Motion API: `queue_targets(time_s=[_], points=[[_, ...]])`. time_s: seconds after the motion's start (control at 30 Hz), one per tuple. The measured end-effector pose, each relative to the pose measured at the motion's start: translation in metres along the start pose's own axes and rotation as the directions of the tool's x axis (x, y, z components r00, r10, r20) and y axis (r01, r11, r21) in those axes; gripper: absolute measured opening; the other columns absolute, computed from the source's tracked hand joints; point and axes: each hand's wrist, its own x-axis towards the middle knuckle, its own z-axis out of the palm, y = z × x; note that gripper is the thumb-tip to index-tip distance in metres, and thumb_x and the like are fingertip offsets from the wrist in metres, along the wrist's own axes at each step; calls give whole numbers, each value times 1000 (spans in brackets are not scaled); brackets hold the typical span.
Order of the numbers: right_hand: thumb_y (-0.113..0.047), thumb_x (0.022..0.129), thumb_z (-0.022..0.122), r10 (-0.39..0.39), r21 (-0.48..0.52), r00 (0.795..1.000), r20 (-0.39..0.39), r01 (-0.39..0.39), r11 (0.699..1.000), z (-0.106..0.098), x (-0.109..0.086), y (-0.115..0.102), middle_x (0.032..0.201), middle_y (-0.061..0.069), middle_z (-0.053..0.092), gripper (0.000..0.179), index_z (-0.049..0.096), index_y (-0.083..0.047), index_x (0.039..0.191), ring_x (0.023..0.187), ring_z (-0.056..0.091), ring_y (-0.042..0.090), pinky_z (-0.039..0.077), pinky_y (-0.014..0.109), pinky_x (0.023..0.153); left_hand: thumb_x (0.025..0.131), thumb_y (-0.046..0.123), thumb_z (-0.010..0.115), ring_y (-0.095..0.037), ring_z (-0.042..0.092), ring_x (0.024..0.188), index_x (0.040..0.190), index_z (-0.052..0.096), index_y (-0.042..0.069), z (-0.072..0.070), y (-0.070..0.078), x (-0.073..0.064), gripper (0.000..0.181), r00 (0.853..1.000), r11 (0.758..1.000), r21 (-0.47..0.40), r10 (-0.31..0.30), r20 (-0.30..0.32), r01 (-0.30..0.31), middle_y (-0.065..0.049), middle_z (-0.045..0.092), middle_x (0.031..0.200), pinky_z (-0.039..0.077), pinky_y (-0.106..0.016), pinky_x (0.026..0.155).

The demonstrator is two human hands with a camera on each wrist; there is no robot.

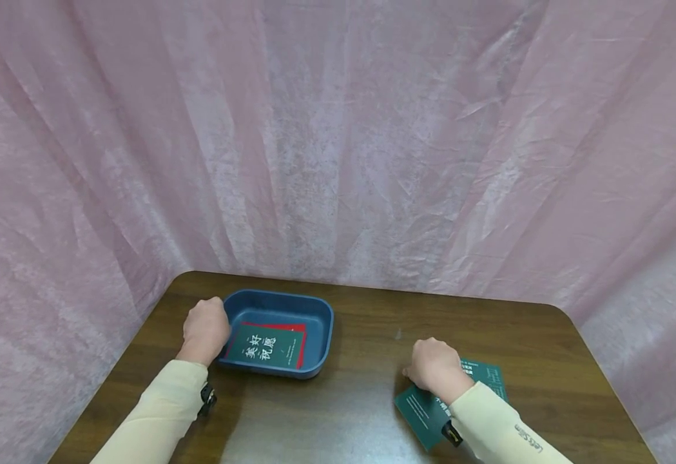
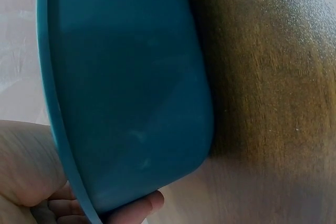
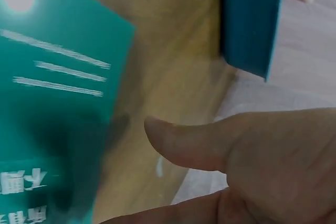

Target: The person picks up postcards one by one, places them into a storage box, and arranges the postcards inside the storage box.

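Note:
My left hand (image 1: 206, 328) grips the left end of a blue tray (image 1: 280, 296), thumb and fingers around the rim. In the left wrist view a fingertip (image 2: 149, 203) shows under the tray's corner. Inside the tray a green card (image 1: 282, 351) with white Chinese characters lies over a red card (image 1: 297, 327). Over on the right, my right hand (image 1: 437, 367) is over two overlapping green cards with white print, a nearer one (image 1: 417, 412) and a farther one (image 1: 491, 380). The right wrist view has its thumb (image 3: 184, 142) extended apart from the finger below, beside the green card (image 3: 58, 114).
The brown wooden table (image 1: 366, 348) has rounded far corners. A pink velvet curtain (image 1: 338, 142) hangs behind it and down both sides. Between the tray and the green cards lies a stretch of tabletop, shiny toward the front.

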Motion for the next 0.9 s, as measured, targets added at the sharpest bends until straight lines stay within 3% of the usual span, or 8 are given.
queue_targets(time_s=[0.13, 0.27, 0.47, 0.57, 0.63, 0.73, 0.83, 0.9], points=[[-45, 77, 68, 19, -85, 998, 66, -14, 996, 9, -12, -2, 80, 12, 66, 41, 68, -5, 79, 66, 57, 23, 49, 41, 53, 84, 4, 52, -38, 64, 68, 93, 65, -9, -1, 0, 0, 20, 1000, 1000, 9, -12, 7, 12, -30, 65, 85, 47, -45, 43], [-48, 77, 67, 18, -113, 998, 64, -10, 994, 15, -14, -7, 86, 14, 68, 44, 68, -4, 83, 72, 62, 25, 49, 44, 55, 84, 5, 51, -39, 64, 69, 93, 65, -8, 0, 0, 0, 21, 1000, 1000, 9, -8, 3, 8, -30, 65, 85, 46, -44, 43], [-51, 80, 64, 4, -110, 998, 66, 4, 994, 17, -10, -16, 68, 7, 62, 44, 63, -8, 69, 58, 55, 18, 47, 37, 51, 84, 6, 52, -38, 64, 68, 93, 65, -8, 0, 0, 2, 21, 1000, 1000, 3, -11, -1, 11, -30, 65, 86, 46, -45, 43], [-51, 81, 63, -1, -101, 997, 76, 8, 995, 18, -7, -19, 67, 6, 60, 45, 63, -8, 70, 57, 54, 17, 47, 37, 51, 84, 6, 53, -38, 64, 67, 92, 65, -8, 1, 0, 2, 20, 1000, 1000, 3, -7, -7, 7, -30, 65, 85, 46, -45, 43], [-51, 80, 64, -11, -100, 997, 77, 18, 995, 20, -4, -21, 75, 9, 63, 46, 66, -5, 79, 64, 57, 21, 50, 41, 55, 84, 6, 53, -38, 64, 67, 92, 65, -8, 1, 0, 2, 20, 1000, 1000, 2, -3, -8, 3, -30, 65, 84, 46, -45, 43], [-49, 82, 63, -17, -99, 996, 83, 25, 995, 24, 1, -22, 108, 18, 65, 56, 64, -1, 111, 92, 62, 36, 51, 54, 66, 84, 7, 53, -38, 63, 66, 92, 65, -8, 1, 1, 1, 20, 1000, 1000, -1, -5, -6, 5, -30, 65, 84, 46, -45, 42], [-46, 84, 62, -23, -102, 995, 99, 33, 994, 25, 4, -22, 138, 22, 45, 64, 48, -11, 136, 118, 44, 55, 45, 67, 78, 83, 6, 54, -39, 64, 67, 91, 65, -8, 0, 2, 0, 20, 1000, 1000, 0, -6, -7, 6, -30, 65, 85, 46, -45, 42], [-43, 87, 60, -19, -85, 991, 130, 30, 996, 24, 7, -20, 148, 22, 33, 64, 38, -24, 143, 124, 32, 61, 40, 71, 83, 83, 6, 54, -39, 64, 66, 91, 65, -8, 0, 3, -1, 20, 1000, 1000, -1, -5, -8, 5, -30, 65, 84, 46, -45, 42]])
